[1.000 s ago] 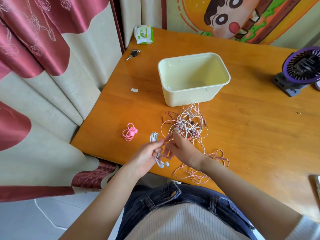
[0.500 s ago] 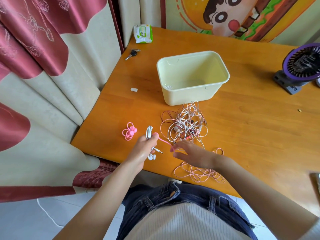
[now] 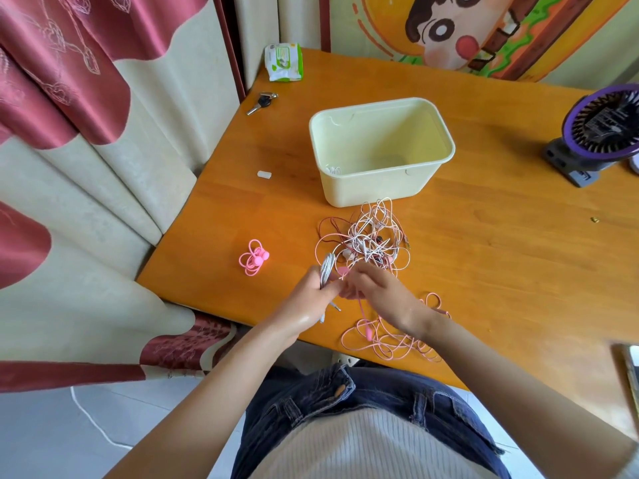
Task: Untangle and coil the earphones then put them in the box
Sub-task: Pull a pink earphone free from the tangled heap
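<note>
Left hand (image 3: 308,300) fingers curled round coiled white earphone bundle (image 3: 327,271); right hand (image 3: 378,293) pinching thin pink earphone cord (image 3: 362,316), above front edge of orange wooden table (image 3: 501,257).

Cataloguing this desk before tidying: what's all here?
box: 1, cream, mid-table.
tangled earphones: 1 pile, white, pink, red, before box.
coiled pink earphones: 1, pink, left of tangle.
white coil: 1, white, held above near edge.
loose pink earphones: 1, pink, near edge.
keys: 1 bunch, silver-black, far left.
wipes pack: 1, green-white, far corner.
fan: 1, purple, right.
table: 1, orange.
left hand: grips white coil.
right hand: pinches loose pink earphones' cable.
</note>
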### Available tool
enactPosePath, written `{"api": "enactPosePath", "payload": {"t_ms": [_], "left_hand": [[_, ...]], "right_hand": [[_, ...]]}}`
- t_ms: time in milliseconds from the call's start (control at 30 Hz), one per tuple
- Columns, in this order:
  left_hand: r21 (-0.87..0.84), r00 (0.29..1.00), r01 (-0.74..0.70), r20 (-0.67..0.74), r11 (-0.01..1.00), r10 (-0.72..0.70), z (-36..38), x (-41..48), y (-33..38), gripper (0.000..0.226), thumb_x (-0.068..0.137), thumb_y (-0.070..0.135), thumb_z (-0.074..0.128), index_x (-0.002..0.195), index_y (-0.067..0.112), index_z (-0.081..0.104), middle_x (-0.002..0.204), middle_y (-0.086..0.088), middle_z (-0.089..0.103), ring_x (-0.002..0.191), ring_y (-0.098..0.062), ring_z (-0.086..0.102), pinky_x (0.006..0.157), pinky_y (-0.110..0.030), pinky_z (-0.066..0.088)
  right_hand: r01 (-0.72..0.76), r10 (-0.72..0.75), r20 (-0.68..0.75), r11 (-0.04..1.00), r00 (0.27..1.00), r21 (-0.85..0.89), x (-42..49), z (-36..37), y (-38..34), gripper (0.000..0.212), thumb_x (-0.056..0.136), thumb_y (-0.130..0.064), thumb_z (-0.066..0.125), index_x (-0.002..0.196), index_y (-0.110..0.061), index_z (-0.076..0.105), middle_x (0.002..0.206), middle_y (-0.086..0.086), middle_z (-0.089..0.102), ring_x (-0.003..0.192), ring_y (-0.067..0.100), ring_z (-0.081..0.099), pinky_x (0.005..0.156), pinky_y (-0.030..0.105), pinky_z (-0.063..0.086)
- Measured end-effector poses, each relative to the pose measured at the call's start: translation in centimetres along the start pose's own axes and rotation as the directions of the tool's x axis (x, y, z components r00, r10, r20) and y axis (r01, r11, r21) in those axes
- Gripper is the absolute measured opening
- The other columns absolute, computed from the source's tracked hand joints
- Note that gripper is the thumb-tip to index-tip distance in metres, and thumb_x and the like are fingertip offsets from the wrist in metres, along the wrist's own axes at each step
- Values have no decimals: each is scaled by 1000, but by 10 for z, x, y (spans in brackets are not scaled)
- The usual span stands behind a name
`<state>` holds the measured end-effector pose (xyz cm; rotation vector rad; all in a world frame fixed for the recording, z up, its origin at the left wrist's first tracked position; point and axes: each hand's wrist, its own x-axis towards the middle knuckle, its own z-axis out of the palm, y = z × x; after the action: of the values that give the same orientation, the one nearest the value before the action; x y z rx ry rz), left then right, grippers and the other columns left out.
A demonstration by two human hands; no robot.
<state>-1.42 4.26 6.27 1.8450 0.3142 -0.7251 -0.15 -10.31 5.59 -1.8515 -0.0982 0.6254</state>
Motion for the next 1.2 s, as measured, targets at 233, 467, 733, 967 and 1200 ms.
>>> {"api": "enactPosePath", "payload": {"t_ms": [233,467,733,967,1200], "left_hand": [[543,983,-34,-133,839,125,17,-1,1,24,100,19,40,118,4,39,114,-11,47,108,-27,40,89,-36,33],[742,923,-104,-175,663,341,34,-1,-2,12,99,7,38,109,15,38,97,1,42,105,-20,39,76,-29,19],[190,961,-190,-168,963,222,35,-2,-6,29,91,15,59,119,15,49,99,3,60,85,-15,58,68,-18,43],[-114,917,-303,-305,946,257,30,-8,-20,50,80,2,70,118,27,49,112,7,58,87,-6,59,69,-14,47],[505,740,-295,-416,811,528,33,-5,-38,39,86,14,65,122,16,52,108,8,53,89,0,44,84,-26,28]], "right_hand": [[-127,129,-15,987,992,103,11,-13,-6,31,97,-41,42,87,-11,46,68,-3,39,57,11,34,54,23,33],[-33,34,2,993,999,-116,12,-15,-2,27,93,-29,55,76,-11,45,61,-1,45,45,5,35,46,19,31],[-44,43,-8,998,999,-49,7,-30,13,32,92,-23,58,65,-14,44,49,-10,44,40,5,34,42,19,29],[-11,10,-7,999,1000,-45,4,-22,20,32,92,-24,59,65,-14,44,51,-7,43,41,5,35,44,18,30],[53,-54,-11,994,998,-96,15,-9,8,29,91,-22,59,70,-9,43,61,0,44,44,3,39,45,13,31]]}}
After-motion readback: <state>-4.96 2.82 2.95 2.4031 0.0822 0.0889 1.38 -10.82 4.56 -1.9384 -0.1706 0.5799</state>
